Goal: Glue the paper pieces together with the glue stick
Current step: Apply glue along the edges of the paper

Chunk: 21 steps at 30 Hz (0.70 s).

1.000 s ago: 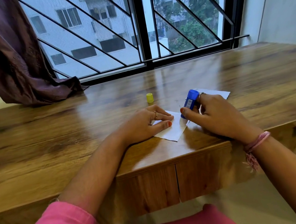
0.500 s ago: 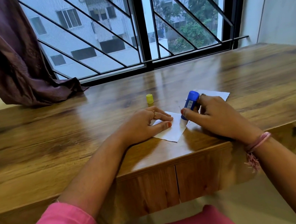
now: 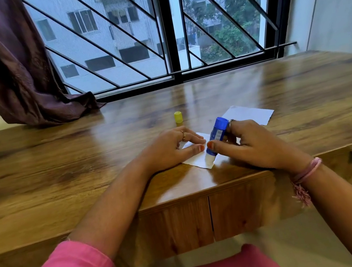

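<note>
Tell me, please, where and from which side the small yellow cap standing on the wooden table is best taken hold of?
Pinch the small yellow cap across its round side wall, coming from above. It stands upright and alone on the wooden table, beyond the left hand, apart from both papers, so two fingertips can probably close on opposite sides unhindered.

Wooden desk (image 3: 61,168) below barred window (image 3: 168,27), purple curtain (image 3: 4,63) at left

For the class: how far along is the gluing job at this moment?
Done: the yellow cap is off, standing on the desk. In hand: the right hand presses the glue stick onto the near paper, held by the left hand. Left: joining the second paper.
</note>
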Each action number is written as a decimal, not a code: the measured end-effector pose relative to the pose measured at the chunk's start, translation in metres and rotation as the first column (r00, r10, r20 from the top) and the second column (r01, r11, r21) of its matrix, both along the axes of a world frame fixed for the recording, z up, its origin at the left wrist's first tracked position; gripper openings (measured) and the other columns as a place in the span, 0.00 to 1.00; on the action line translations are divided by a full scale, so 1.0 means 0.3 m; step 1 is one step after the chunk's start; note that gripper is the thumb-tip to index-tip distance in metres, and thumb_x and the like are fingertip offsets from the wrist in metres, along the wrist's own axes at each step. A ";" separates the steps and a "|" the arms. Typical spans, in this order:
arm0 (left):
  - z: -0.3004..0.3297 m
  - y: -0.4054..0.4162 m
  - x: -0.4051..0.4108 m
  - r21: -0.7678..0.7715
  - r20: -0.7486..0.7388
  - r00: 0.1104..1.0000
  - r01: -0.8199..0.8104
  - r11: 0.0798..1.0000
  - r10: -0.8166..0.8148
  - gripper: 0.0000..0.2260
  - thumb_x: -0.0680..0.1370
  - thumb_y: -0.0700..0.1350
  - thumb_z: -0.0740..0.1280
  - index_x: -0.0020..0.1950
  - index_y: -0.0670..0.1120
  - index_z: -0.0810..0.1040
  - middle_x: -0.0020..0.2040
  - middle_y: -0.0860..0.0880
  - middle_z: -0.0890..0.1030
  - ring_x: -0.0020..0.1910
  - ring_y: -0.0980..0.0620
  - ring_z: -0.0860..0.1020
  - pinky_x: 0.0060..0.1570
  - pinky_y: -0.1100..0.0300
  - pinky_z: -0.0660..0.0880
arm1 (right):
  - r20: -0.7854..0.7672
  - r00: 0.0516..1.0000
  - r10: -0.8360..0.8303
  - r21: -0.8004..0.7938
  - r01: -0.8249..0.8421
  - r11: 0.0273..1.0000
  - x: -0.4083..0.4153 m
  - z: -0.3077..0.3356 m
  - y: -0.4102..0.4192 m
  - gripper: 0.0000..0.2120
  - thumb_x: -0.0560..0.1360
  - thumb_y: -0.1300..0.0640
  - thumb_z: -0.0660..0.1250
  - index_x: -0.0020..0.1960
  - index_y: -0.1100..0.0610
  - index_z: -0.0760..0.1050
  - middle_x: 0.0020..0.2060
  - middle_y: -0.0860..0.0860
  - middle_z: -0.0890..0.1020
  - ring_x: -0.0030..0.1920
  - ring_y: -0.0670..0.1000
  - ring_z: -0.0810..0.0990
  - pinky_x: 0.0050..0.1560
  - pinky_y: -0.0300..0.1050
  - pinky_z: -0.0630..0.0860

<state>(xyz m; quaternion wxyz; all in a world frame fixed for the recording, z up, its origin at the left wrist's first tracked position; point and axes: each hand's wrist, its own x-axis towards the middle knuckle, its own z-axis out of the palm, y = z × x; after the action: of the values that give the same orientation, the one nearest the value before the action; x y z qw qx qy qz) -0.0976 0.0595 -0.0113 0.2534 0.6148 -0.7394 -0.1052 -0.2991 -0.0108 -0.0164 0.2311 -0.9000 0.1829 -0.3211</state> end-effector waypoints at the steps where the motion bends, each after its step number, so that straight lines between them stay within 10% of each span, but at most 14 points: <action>1: 0.001 0.001 -0.001 -0.002 -0.008 1.000 0.001 1.000 -0.001 0.11 0.77 0.47 0.67 0.58 0.47 0.81 0.58 0.52 0.78 0.31 0.77 0.70 0.32 0.78 0.64 | 0.000 0.999 0.042 -0.006 -0.042 0.999 0.000 0.002 0.005 0.19 0.72 0.41 0.64 0.43 0.57 0.79 0.30 0.51 0.73 0.32 0.49 0.70 0.34 0.42 0.66; 16: 0.007 0.006 -0.007 -0.007 -0.014 1.000 0.010 1.000 -0.010 0.11 0.77 0.45 0.67 0.58 0.45 0.81 0.57 0.50 0.78 0.30 0.77 0.69 0.31 0.80 0.64 | -0.006 0.997 0.083 0.037 -0.082 0.996 -0.001 0.007 0.005 0.21 0.70 0.38 0.61 0.45 0.55 0.80 0.34 0.57 0.78 0.31 0.50 0.72 0.36 0.50 0.70; 21: 0.009 0.006 -0.005 -0.003 0.000 1.000 0.012 1.000 -0.012 0.11 0.77 0.46 0.67 0.58 0.45 0.81 0.58 0.50 0.78 0.40 0.63 0.69 0.31 0.80 0.64 | 0.010 0.995 0.095 0.044 -0.096 0.994 -0.005 0.004 0.000 0.21 0.70 0.39 0.61 0.45 0.56 0.80 0.32 0.58 0.76 0.31 0.46 0.70 0.34 0.43 0.67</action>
<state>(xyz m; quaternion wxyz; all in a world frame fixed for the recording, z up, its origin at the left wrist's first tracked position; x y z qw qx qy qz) -0.0990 0.0614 -0.0085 0.2538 0.6101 -0.7431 -0.1059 -0.3004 -0.0109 -0.0152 0.2667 -0.9011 0.1458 -0.3091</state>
